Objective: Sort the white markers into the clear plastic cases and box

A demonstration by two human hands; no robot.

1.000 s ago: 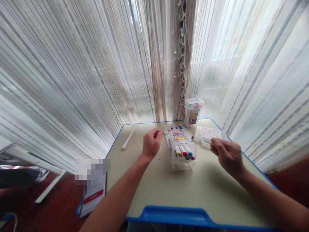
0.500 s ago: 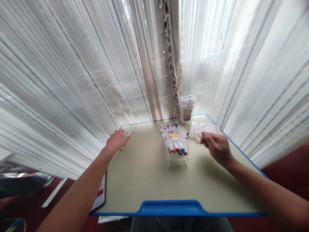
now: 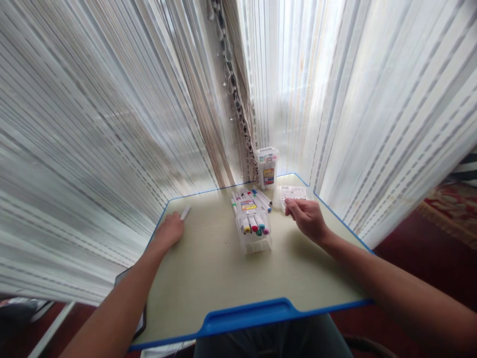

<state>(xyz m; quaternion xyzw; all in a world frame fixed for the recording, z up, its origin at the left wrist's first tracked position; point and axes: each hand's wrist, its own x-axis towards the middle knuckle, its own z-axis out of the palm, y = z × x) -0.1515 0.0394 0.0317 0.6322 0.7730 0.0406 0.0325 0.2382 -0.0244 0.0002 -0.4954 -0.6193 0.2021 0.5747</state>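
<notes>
I can't tell if my left hand grips the lone marker, steadiest pinched mid-barrel; my right hand hovers, fingers together.

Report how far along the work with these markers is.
Looks done: the upright case holds markers, and several capped markers sit in the open case. In hand: the left hand is at the lone marker, its grip hidden. Left, if packing is the aim: that marker and the loose ones beside the open case lie outside it.
</notes>
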